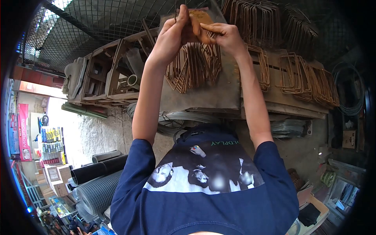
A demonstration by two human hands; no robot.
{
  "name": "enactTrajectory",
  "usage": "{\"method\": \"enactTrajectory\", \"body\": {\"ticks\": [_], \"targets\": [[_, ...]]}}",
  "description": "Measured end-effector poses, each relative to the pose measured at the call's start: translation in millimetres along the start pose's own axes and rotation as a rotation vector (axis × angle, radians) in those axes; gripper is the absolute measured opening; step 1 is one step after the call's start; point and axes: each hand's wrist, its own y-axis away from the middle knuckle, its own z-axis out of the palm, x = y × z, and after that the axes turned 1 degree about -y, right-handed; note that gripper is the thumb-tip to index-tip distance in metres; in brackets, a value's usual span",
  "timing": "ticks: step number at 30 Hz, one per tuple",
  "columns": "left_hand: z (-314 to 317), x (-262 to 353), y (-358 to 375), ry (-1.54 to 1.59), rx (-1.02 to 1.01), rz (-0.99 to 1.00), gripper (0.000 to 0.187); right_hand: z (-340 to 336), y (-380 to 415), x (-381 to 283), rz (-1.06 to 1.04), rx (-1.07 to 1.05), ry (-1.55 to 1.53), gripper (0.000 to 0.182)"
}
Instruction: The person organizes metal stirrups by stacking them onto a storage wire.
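My left hand is raised at the top of the view, fingers curled and thumb pointing up. A thin dark rod or wire shows beside its thumb. Close to it, my right hand is closed in a pinch, its fingertips near the left fingers. What either hand grips is too small or hidden to make out. Just below the hands, a bundle of rusty bent-rod rectangular stirrups lies on the worn bench top. A yellow-brown patch shows behind the fingers.
More rusty stirrups stand behind, and others lie along the bench to the right. Wire coils sit underneath. Wooden shelving and wire mesh are at the left. Mesh rolls stand lower left.
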Motion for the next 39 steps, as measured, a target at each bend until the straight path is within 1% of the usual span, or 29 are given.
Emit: {"method": "enactTrajectory", "body": {"ticks": [1,2,4,8,10,14,16,17,19,20,22,23,25,26,27,29,30,31,32,33,35,36,37,39], "targets": [[-4,-2,-1,-0.006,-0.036,0.013,0.064,0,1,1,0.039,0.007,-0.002,0.049],[-2,-6,-2,-0.005,-0.03,0.01,0.064,1,4,1,0.04,0.002,-0.006,0.049],[11,-2,-7,0.216,0.017,0.022,0.053,0,9,0,0.022,0.063,-0.008,0.033],[10,-2,-10,0.113,0.017,0.009,0.06,-6,16,-7,0.041,0.097,0.019,0.03],[12,-1,-10,0.173,0.037,-0.006,0.058,-14,22,-17,-0.143,0.143,0.227,0.027],[11,-2,-12,0.175,-0.002,-0.015,0.059,-15,27,-25,-0.099,0.065,0.172,0.028],[12,-4,-13,0.154,-0.004,-0.011,0.059,-19,23,-25,-0.32,0.076,0.319,0.026],[13,-3,-13,0.154,-0.006,-0.008,0.059,-21,21,-24,-0.322,0.077,0.321,0.026],[16,2,-11,0.172,0.012,-0.009,0.059,-24,18,-24,-0.415,0.032,0.444,0.022],[13,4,-11,0.172,0.011,-0.007,0.059,-23,15,-24,-0.417,0.033,0.445,0.022],[6,8,-12,0.15,0.069,0.023,0.059,-21,8,-23,-0.483,0.109,0.499,0.02],[7,9,-16,0.108,0.156,0.036,0.058,-17,7,-21,-0.48,0.105,0.5,0.02],[0,10,-19,0.149,0.117,0.007,0.057,-9,2,-20,-0.37,0.063,0.396,0.022],[0,10,-19,0.148,0.117,0.009,0.057,-11,3,-21,-0.281,0.001,0.358,0.022],[0,10,-18,0.12,0.122,0.026,0.056,-15,2,-28,-0.285,0.001,0.359,0.022],[-1,8,-17,0.092,0.133,0.049,0.056,-24,1,-46,-0.122,-0.149,0.233,0.03],[-3,5,-16,0.115,0.131,0.057,0.056,-28,-1,-58,-0.129,-0.154,0.233,0.03],[-3,5,-16,0.138,0.129,0.066,0.056,-30,-3,-70,-0.126,-0.126,0.103,0.036],[1,7,-16,0.115,0.176,0.064,0.057,-31,-6,-78,-0.125,-0.097,-0.027,0.042],[-1,5,-21,0.11,0.182,0.074,0.057,-26,-9,-82,-0.137,-0.1,-0.028,0.042],[-10,-2,-34,0.091,0.268,0.114,0.057,-11,-18,-92,-0.115,-0.135,0.04,0.046],[-12,-2,-40,0.094,0.313,0.104,0.056,-4,-28,-98,-0.098,-0.18,-0.005,0.036],[-15,1,-44,0.093,0.313,0.115,0.056,2,-36,-94,-0.106,-0.181,0.0,0.036],[-25,6,-48,0.221,0.338,-0.023,0.056,17,-51,-69,0.076,-0.169,-0.015,0.03]]}}
